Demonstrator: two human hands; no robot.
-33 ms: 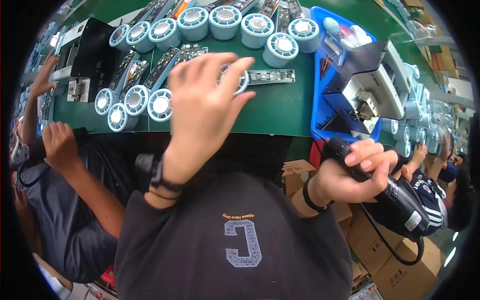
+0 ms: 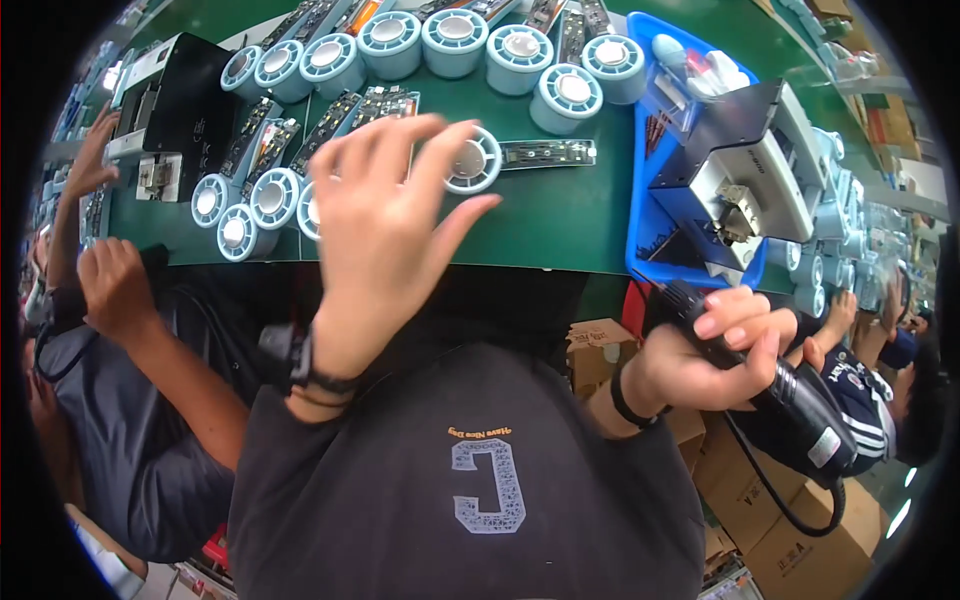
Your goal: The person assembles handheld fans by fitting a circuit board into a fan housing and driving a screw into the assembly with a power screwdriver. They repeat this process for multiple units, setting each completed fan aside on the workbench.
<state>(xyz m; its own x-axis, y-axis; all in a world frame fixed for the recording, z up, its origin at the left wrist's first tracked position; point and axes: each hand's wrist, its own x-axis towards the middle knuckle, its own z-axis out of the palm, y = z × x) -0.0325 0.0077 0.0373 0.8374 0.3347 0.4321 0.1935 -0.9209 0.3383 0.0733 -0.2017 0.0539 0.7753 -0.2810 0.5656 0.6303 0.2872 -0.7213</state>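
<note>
My left hand (image 2: 385, 205) hovers over the green table, fingers spread and slightly blurred, with nothing in it. Just right of it lies a light-blue round-headed device (image 2: 472, 160), whose opened handle (image 2: 548, 153) shows a circuit board and points right. The hand partly hides other such units, among them one with a round head (image 2: 272, 198). Held in my right hand (image 2: 715, 350), in front of the table edge, is a black electric screwdriver (image 2: 800, 405); its thin bit points up and left, and a cord loops from its lower end.
More round-headed units (image 2: 455, 42) stand in a row along the back. A blue tray (image 2: 634, 215) at right holds a metal screw feeder (image 2: 715, 190). Another black machine (image 2: 180, 105) stands at left, beside a co-worker's hand (image 2: 118, 285). Cardboard boxes (image 2: 790, 540) sit below right.
My left hand has shifted left, away from the round-headed device, uncovering more of its head. My right hand keeps its hold on the screwdriver, almost unmoved.
</note>
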